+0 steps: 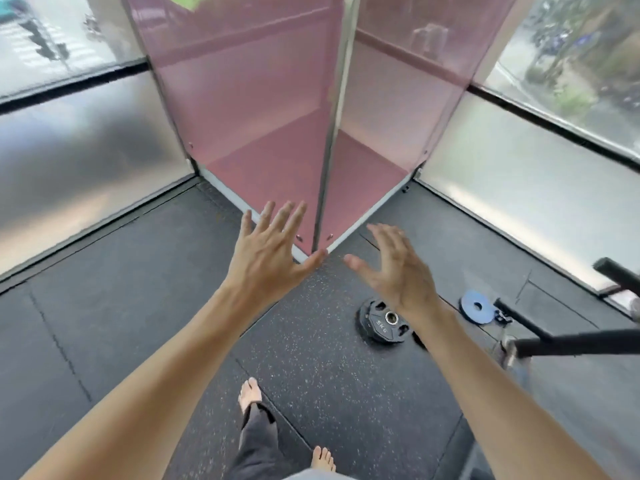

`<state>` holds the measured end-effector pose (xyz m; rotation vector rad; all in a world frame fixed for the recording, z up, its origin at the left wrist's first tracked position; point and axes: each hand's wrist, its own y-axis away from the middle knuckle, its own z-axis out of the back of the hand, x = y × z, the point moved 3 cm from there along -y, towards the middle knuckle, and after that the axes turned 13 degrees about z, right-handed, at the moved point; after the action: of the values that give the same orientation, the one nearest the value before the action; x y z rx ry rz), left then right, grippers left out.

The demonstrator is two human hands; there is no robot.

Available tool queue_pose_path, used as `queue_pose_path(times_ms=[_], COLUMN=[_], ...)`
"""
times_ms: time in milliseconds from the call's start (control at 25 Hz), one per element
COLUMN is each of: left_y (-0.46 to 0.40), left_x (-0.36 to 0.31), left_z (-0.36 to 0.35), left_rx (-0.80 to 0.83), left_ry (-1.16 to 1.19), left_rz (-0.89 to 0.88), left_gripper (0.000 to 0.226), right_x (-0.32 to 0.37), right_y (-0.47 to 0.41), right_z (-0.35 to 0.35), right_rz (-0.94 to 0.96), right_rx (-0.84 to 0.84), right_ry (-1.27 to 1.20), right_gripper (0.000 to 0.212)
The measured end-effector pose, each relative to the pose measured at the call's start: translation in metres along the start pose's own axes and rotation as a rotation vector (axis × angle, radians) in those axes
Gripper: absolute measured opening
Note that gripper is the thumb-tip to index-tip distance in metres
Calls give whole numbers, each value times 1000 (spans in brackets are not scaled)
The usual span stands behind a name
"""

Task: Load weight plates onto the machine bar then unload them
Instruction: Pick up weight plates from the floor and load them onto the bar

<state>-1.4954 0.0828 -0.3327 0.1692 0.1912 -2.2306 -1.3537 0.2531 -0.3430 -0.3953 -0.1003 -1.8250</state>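
A black 5 kg weight plate [382,323] lies flat on the dark rubber floor, partly hidden behind my right wrist. A smaller blue plate [477,306] lies flat further right, beside the black machine bar [575,342] that reaches in from the right edge. My left hand [268,254] is raised in front of me, fingers spread, holding nothing. My right hand [398,268] is also raised and empty, fingers apart, hovering above and left of the black plate.
A pink glass column [270,109] with a metal corner edge stands straight ahead. Frosted window panels [502,188] run along both sides. My bare feet [250,393] stand on the speckled rubber mat [329,382]. A second black bar [616,271] juts in at the right.
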Motion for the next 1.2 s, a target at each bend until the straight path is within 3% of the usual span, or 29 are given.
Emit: queue_pose_path(times_ms=[280,360,600,920,1200], left_y=[-118,-149,-214,-277,-310], left_x=[-26,-51,-158,-279,-319], left_z=[-31,-44,-118,-253,-481], left_rx=[137,184,293,473,629], left_ry=[-30,-45,-71,-49,-27], left_rz=[-280,-370,-570,-587,-501], left_gripper=[91,93,91,84,79], right_x=[-54,-81,-182,-326,-464], right_y=[-45,-39,-6,1,5], right_z=[-2,-5,-17,-84,-239], right_rz=[-326,-456,-782,-1023,-1175], right_rx=[-52,-59,-118,-38,-12], right_ry=[-13,-8,-54,-132,-198], right_gripper=[92,99,93,86,82])
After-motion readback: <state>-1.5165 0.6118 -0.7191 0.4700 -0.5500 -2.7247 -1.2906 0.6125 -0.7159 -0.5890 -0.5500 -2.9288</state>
